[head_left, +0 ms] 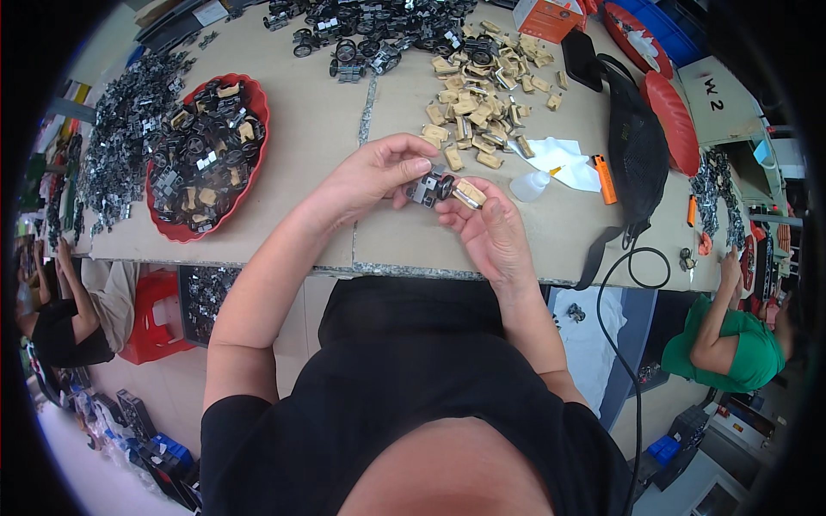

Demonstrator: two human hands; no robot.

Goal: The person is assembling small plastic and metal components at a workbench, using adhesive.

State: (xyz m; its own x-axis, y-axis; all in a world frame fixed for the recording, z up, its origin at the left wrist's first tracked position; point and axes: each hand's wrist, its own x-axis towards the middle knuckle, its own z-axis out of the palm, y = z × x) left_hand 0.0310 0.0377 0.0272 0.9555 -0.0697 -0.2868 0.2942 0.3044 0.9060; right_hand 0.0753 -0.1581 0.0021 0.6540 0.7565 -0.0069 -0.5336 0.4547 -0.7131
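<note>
Near the table's front edge, my left hand [385,172] pinches a small black and grey wheeled chassis [422,191] between thumb and fingers. Right beside it, a small tan block with a silvery edge [469,193] lies in the fingers of my right hand [497,234], its thumb against the block's end. Chassis and block are close together; whether they touch is hard to tell. Beyond my hands spreads a loose heap of similar tan blocks [482,112]. Farther back is a pile of black wheeled chassis [370,34].
At left stands a red scalloped tray [262,142] of chassis and tan parts, beside a heap of grey parts [129,129]. To the right are a white bottle [528,186], a white tissue [564,163], an orange tool [605,179] and a black bag [635,138]. People sit at both sides.
</note>
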